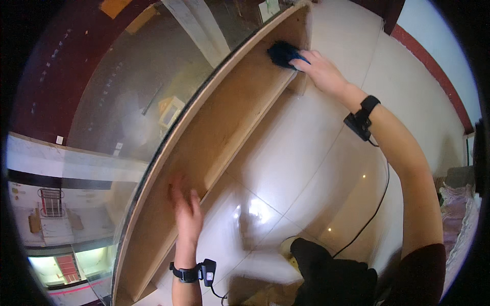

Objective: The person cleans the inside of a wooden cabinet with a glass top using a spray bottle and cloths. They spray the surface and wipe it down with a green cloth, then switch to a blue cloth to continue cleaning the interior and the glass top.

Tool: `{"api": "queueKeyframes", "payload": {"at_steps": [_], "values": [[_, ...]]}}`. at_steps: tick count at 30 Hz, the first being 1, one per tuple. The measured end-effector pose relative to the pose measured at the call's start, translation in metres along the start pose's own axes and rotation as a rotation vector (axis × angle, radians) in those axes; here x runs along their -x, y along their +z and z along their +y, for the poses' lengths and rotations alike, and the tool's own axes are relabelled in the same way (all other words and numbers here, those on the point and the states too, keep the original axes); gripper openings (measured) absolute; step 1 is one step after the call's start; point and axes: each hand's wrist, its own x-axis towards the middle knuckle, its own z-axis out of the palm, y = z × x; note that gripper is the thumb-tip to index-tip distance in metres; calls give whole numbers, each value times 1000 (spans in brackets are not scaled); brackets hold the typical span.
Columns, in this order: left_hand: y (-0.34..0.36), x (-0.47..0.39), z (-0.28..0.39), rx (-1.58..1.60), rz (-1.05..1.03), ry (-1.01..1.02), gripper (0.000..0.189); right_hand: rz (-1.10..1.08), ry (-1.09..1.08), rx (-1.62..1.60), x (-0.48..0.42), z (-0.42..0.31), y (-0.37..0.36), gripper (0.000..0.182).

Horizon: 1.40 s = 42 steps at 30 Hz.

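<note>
My right hand (316, 69) grips a dark blue, fuzzy cloth (282, 54). The cloth rests against the far end of a long brown wooden shelf (218, 130), near its upright end panel (304, 28). Lower down, my left hand (189, 214) reaches over the near part of the same shelf. Its fingers are spread and blurred, and it holds nothing. Whether the left fingers touch the wood I cannot tell. A dark-edged glass pane (153, 114) runs along the shelf's far side.
Glossy pale floor tiles (291, 168) lie beside the shelf. Black straps with small devices sit on both wrists, and a thin black cable (379, 214) hangs from the right one. Through the glass show a cream box-like object (170, 111) and a metal rack (51, 202).
</note>
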Motion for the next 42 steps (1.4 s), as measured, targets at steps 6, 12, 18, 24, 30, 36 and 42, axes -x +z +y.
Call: {"api": "queueKeyframes", "payload": {"at_steps": [6,12,18,24,30,36,42], "values": [[67,-13,22,-90,-90,200,53,545,-314,245,-24,-31,-35,29],[77,-18,29,-91,-92,232,55,438,-256,482,-32,34,-16,25],[77,-16,24,-92,-165,232,57,264,-47,162,13,5,56,32],[74,-17,26,-82,-156,264,60,218,208,-115,34,-18,57,45],[73,-19,28,-80,-169,258,61,330,210,-126,60,-17,27,54],[68,-19,26,-85,-186,252,61,445,42,88,-5,-13,-13,48],[70,-20,32,-123,-200,246,61,413,463,-338,30,-49,89,47]]}}
